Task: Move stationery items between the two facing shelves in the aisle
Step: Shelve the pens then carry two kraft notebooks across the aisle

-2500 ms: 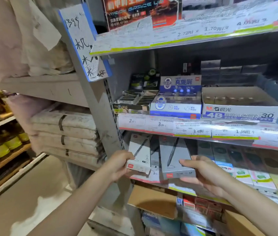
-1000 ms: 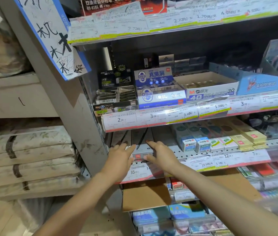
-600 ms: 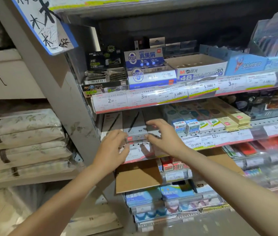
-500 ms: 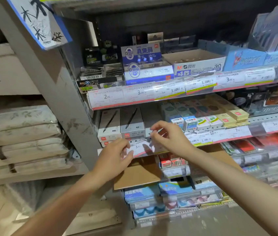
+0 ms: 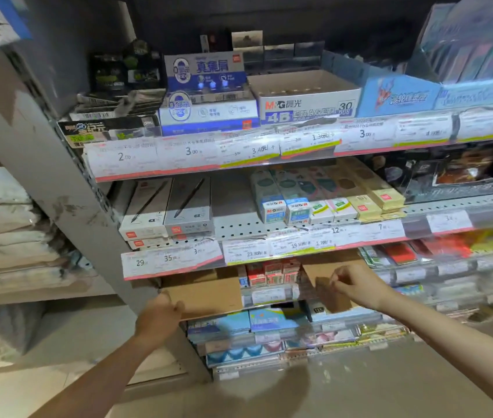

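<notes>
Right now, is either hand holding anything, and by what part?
Both hold the brown cardboard box on the third shelf: left hand at its lower-left front corner, right hand with fingers pinching the right-hand flap edge.

Two hands, two cardboard flaps

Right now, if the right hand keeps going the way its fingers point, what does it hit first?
Probably the brown cardboard flap: the right hand points left at it, fingertips at or touching its edge. Beyond sit the small red boxes. Depth unclear.
</notes>
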